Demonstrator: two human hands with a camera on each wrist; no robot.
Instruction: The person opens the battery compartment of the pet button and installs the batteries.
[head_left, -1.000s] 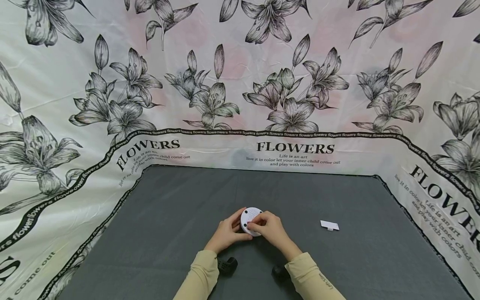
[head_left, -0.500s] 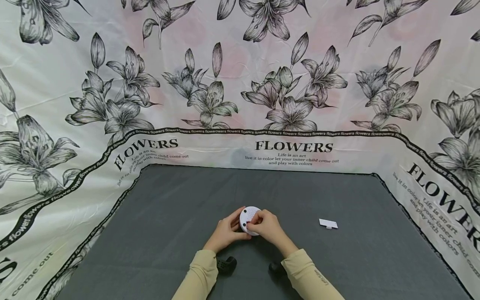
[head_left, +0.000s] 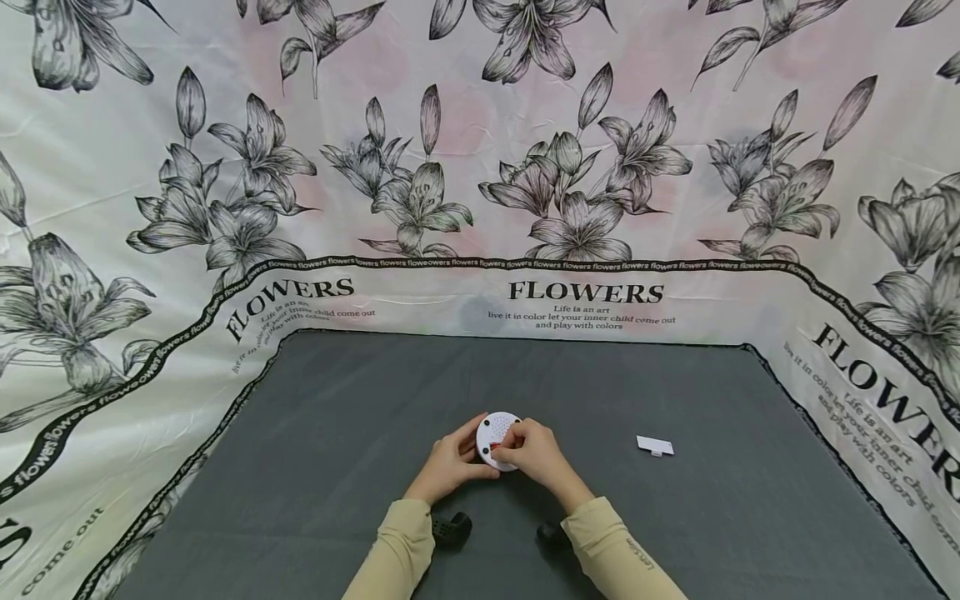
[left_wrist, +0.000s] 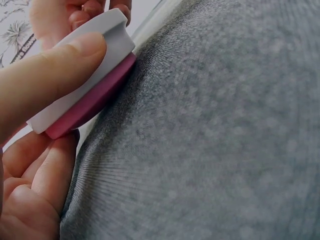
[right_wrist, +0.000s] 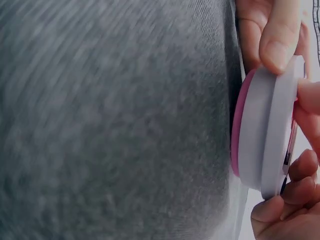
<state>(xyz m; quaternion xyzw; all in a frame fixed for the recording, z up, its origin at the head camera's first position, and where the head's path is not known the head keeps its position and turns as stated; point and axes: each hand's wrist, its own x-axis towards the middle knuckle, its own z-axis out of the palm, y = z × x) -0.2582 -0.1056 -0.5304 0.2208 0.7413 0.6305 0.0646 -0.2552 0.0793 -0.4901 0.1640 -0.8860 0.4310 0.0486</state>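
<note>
- Barely anything has shifted since the earlier frames: your hands keep the same hold at the near middle of the grey mat (head_left: 360, 417).
- Flower-print cloth (head_left: 480, 167) walls the mat in.
- Your left hand (head_left: 450, 467) pinches the round white device (head_left: 495, 435) by its rim; pink underside showing.
- Your right hand (head_left: 534, 457) curls over its right side, fingertips on its face.
- Small white card (head_left: 655, 447) lies well apart, to your right.

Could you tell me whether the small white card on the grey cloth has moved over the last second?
No. The small white card keeps its place relative to the grey cloth's far right corner; its slight shift matches the whole picture's, so the camera moved.
</note>
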